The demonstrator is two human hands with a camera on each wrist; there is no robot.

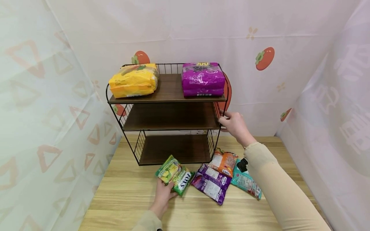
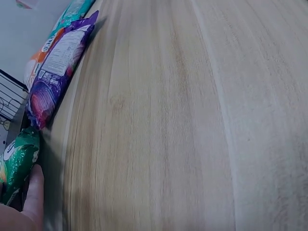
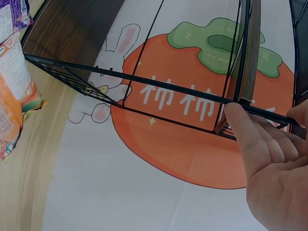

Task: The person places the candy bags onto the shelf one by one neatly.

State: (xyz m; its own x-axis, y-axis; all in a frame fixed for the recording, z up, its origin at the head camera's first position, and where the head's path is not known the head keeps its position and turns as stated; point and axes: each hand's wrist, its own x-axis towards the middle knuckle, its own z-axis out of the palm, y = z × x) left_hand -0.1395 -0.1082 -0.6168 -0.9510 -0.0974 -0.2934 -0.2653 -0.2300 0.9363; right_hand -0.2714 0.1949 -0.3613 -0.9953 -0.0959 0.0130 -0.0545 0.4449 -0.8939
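A green Fox's candy bag is in my left hand, thumb and fingers gripping its near end in front of the rack. The left wrist view catches only part of that green bag and a finger at the lower left. My right hand grips the black metal side of a three-tier rack by the middle board. From the right wrist view, the right hand has its fingers and thumb about the black bar.
On the top board sit a yellow packet at left and a purple packet at right. A purple candy bag, an orange bag and a teal bag lie on the wooden table, right of the green one.
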